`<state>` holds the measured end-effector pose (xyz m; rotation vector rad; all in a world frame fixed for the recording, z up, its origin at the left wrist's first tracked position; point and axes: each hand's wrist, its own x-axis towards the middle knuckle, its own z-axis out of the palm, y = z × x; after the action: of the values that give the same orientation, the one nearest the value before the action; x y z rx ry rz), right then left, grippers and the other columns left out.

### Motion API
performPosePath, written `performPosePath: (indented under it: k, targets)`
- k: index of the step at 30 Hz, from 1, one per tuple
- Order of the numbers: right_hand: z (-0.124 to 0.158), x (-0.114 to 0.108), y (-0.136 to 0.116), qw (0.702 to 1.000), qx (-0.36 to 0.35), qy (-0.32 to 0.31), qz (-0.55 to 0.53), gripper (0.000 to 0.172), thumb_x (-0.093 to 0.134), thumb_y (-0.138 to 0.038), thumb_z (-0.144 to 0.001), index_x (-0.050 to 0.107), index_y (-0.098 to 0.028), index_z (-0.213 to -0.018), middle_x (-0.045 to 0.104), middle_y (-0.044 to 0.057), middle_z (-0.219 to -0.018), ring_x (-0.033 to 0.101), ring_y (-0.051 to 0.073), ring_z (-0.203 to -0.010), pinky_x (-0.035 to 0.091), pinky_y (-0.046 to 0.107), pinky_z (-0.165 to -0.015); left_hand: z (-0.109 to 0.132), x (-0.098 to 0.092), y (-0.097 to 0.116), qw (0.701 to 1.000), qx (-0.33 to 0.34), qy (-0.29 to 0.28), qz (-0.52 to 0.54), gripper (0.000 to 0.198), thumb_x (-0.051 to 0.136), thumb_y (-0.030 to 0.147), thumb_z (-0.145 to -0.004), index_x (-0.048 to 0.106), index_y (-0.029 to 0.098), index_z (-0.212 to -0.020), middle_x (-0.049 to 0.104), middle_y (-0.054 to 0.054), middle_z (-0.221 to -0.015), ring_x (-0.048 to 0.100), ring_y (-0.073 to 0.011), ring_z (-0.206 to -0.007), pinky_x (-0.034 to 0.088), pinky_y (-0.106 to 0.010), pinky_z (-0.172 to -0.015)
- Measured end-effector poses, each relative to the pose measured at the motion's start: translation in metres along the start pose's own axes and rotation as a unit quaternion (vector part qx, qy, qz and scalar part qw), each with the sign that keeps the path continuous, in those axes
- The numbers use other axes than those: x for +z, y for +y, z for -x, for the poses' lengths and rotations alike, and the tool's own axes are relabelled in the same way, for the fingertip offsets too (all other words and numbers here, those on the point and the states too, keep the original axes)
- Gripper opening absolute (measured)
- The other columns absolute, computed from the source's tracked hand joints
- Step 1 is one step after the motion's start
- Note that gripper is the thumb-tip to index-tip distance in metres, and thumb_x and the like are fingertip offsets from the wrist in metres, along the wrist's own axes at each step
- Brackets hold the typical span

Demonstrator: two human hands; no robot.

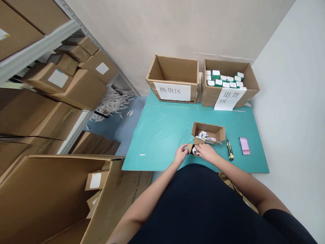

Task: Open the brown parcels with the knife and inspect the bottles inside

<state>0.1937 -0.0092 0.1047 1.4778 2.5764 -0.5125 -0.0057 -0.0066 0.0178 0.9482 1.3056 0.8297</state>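
Note:
Close to the table's near edge, a small brown box [190, 148] stands with its top end open. A round, white-topped item [195, 151] sits inside; its kind is too small to make out. My left hand [181, 154] grips the box at its left side. From the right, my right hand [207, 152] has its fingers closed at the box's rim, partly covering the opening. Just behind is an open cardboard carton [220, 133] holding crumpled paper [207, 136]. A yellow and black utility knife [230, 150] lies to the right of my right hand.
On the green table [162, 135], two labelled cardboard boxes stand at the back: the left box [172, 69] and the right box [250, 79] with several white-green packages [225, 84]. A blurred pink item [244, 146] lies right. Shelves of cartons [58, 78] and a big box [50, 189] flank the left.

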Motion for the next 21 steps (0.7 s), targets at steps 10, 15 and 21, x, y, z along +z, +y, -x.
performPosePath:
  k: [10, 15, 21]
  targets:
    - [-0.032, -0.009, -0.021, 0.997, 0.029, -0.050, 0.041, 0.029, 0.064, -0.008, -0.086, 0.070, -0.009, -0.114, 0.071, 0.023, -0.111, 0.069, 0.033, -0.098, 0.051, 0.041, -0.084, 0.001, 0.005, -0.003, 1.000, 0.016, -0.001, 0.021, 0.041, 0.066, 0.036, -0.074, 0.065, 0.013, -0.107, 0.057, 0.007, -0.055, 0.059, -0.0120, -0.053, 0.053, -0.027, -0.061]
    - [-0.038, -0.013, -0.018, 0.998, 0.003, -0.046, 0.044, 0.029, 0.065, -0.009, -0.084, 0.070, -0.009, -0.112, 0.070, 0.020, -0.111, 0.068, 0.030, -0.096, 0.051, 0.040, -0.085, -0.001, 0.002, -0.001, 1.000, 0.009, 0.006, 0.014, 0.041, 0.067, 0.037, -0.071, 0.064, 0.014, -0.105, 0.057, 0.007, -0.054, 0.060, -0.0124, -0.054, 0.052, -0.027, -0.061]
    - [-0.026, -0.024, -0.006, 0.997, -0.068, -0.031, 0.019, 0.032, 0.067, -0.011, -0.077, 0.068, -0.012, -0.110, 0.066, 0.016, -0.109, 0.063, 0.028, -0.095, 0.050, 0.037, -0.084, 0.002, 0.006, -0.001, 1.000, 0.008, 0.023, 0.005, 0.042, 0.066, 0.039, -0.073, 0.065, 0.015, -0.107, 0.059, 0.006, -0.056, 0.062, -0.0137, -0.055, 0.053, -0.027, -0.061]
